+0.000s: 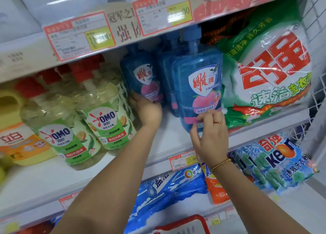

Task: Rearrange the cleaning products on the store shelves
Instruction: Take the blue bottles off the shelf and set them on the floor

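- On the middle shelf (169,138) of a store rack, three blue soap bottles stood close together under the price tags (79,37) of the shelf above.
- The left hand (146,110) reached to the back of the shelf. Its grip was closed round the bottom of the left blue bottle (139,74), with the fingers curled against the pink label.
- The right hand (210,135) was at the front blue bottle (199,89), which leaned a little and sat nearest the shelf edge. Its grip was a pinch low on the bottle, with the fingertips on the label and the thumb against the lower left side. Whether the base rested on the shelf could not be told.
- A third blue bottle (167,71) stood between and behind those two, touched by neither hand.
- Left of the blue bottles stood two clear bottles with green labels (109,124) and red caps, and beyond them a yellow jug (17,142).
- Just right of the front blue bottle, a large green and white bag of washing powder (268,71) leaned on the same shelf.
- A gold bracelet (220,164) was on the right wrist.
- On the shelf below lay blue bags of washing powder (282,163) and an orange pouch (216,189).
- A red basket rim (183,221) showed at the bottom edge.
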A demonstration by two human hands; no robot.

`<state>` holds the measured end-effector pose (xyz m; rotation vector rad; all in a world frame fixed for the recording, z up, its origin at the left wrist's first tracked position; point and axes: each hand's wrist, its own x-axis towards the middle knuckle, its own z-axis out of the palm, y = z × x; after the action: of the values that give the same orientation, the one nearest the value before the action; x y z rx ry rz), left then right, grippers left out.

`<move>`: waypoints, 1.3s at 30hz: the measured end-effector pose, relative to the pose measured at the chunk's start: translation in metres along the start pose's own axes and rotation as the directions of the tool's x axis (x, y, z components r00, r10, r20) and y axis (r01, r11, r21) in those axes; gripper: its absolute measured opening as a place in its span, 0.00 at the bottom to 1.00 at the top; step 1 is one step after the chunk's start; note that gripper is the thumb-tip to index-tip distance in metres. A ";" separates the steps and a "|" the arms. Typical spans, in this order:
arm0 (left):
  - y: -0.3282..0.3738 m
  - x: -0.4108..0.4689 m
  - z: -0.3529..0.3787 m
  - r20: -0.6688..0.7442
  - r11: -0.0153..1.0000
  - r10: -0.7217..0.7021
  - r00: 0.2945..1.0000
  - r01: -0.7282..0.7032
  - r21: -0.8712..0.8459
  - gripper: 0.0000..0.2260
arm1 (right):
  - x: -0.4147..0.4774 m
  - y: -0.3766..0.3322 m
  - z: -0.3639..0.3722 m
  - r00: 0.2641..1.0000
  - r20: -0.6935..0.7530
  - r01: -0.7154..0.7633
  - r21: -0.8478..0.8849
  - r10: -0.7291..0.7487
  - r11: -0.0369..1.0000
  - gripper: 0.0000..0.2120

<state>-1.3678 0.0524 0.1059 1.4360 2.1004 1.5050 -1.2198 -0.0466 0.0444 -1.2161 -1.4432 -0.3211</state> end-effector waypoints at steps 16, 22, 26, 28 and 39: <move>0.009 0.008 0.006 -0.003 0.981 -0.175 0.984 0.175 -0.090 0.40 | -0.001 0.001 0.001 1.000 -0.011 0.010 -0.010 -0.010 1.000 0.06; 0.019 -0.003 0.003 0.094 0.950 -0.207 0.974 0.223 -0.218 0.47 | -0.001 0.000 -0.001 1.000 -0.009 0.002 0.003 -0.002 1.000 0.06; 0.013 -0.015 -0.015 0.043 0.983 -0.149 0.988 0.153 -0.101 0.46 | -0.001 -0.001 -0.002 1.000 -0.002 -0.006 -0.002 0.006 1.000 0.05; 0.014 -0.029 -0.023 -0.008 0.986 -0.137 0.991 0.136 -0.097 0.45 | -0.001 -0.001 -0.002 1.000 -0.002 -0.012 0.004 0.012 1.000 0.05; 0.024 -0.095 -0.078 0.101 0.997 0.078 0.992 -0.075 -0.027 0.40 | -0.001 0.000 -0.004 1.000 0.023 -0.009 0.007 0.009 1.000 0.07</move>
<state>-1.3533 -0.0698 0.1276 1.5667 1.9846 1.4448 -1.2183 -0.0502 0.0448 -1.2230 -1.4570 -0.2966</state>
